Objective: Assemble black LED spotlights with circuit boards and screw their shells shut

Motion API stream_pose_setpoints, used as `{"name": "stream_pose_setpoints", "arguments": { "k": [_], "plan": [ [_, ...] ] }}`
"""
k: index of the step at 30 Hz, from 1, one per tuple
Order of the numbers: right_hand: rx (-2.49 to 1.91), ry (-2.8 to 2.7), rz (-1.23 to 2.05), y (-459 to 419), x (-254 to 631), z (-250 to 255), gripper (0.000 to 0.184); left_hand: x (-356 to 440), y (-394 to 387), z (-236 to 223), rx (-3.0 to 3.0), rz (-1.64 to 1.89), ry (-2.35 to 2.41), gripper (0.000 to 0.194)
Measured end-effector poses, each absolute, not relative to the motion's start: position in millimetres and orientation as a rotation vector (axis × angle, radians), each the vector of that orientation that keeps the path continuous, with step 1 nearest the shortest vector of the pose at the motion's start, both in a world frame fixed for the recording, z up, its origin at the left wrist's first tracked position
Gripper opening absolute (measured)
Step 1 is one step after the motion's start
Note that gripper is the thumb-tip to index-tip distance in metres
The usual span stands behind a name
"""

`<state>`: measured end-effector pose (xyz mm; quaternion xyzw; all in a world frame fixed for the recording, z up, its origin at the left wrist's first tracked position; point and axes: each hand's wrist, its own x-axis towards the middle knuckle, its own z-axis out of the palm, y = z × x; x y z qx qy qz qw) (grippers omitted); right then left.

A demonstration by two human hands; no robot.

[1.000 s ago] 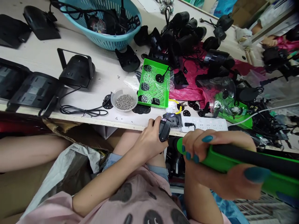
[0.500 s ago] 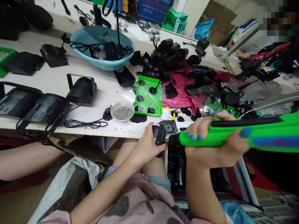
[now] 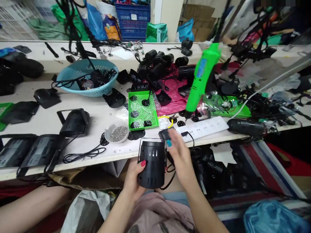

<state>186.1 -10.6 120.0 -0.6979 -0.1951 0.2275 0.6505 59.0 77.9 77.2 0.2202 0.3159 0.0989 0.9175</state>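
Note:
My left hand (image 3: 134, 178) grips a black lamp housing (image 3: 152, 165) by its left side, just in front of the bench edge. The housing is rounded, with slots near its lower end and a thin bracket around it. My right hand (image 3: 181, 158) is to the right of the housing, slightly blurred, fingers stretched out with nothing in them. Whether it touches the bracket or the cord there is hard to see. A green electric screwdriver (image 3: 201, 77) hangs tilted over the bench beyond my right hand, bit downward.
A bowl of small metal screws (image 3: 119, 133) stands beside a green perforated tray (image 3: 143, 111). A white power strip (image 3: 204, 127) lies along the front edge. Several lamp housings (image 3: 75, 121) are at the left. Behind them stands a blue basket (image 3: 73, 72); black parts cover pink plastic (image 3: 176, 97).
My right hand has let go of the electric screwdriver, which now hangs farther back. The lamp housing in my left hand has been turned upright and moved closer to my body.

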Motion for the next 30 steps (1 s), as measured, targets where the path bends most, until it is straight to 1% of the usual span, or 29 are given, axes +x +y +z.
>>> {"name": "stream_pose_setpoints", "arguments": {
  "k": [1,3,7,11,13,17,19,22,24,27,30],
  "plan": [
    [-1.551,-0.412,0.643,-11,182,117,0.05,59,76,76,0.463,0.196,0.664,0.041],
    [-1.48,-0.363,0.732,-10,180,113,0.044,61,72,74,0.468,0.193,0.71,0.034],
    [-1.417,-0.312,0.611,-10,182,113,0.033,69,64,78,0.451,0.217,0.815,0.029],
    [-1.38,-0.303,0.631,-13,185,112,0.031,69,61,76,0.471,0.258,0.8,0.027],
    [-1.352,-0.268,0.697,-13,188,109,0.034,65,62,73,0.487,0.244,0.763,0.031],
    [-1.287,-0.15,0.836,-8,192,98,0.038,61,59,71,0.456,0.213,0.715,0.052],
    [-1.307,-0.178,0.852,-7,197,94,0.04,62,57,71,0.449,0.263,0.72,0.056],
    [-1.543,-0.432,0.687,-5,216,99,0.041,64,60,69,0.495,0.37,0.809,0.047],
    [-1.878,-0.64,0.525,-1,237,108,0.038,62,65,69,0.568,0.407,0.896,0.043],
    [-2.306,-0.744,0.444,13,272,124,0.033,58,75,71,0.682,0.425,0.94,0.049],
    [-2.396,-0.637,0.468,35,297,125,0.029,54,83,71,0.673,0.45,0.877,0.055]
  ]
}}
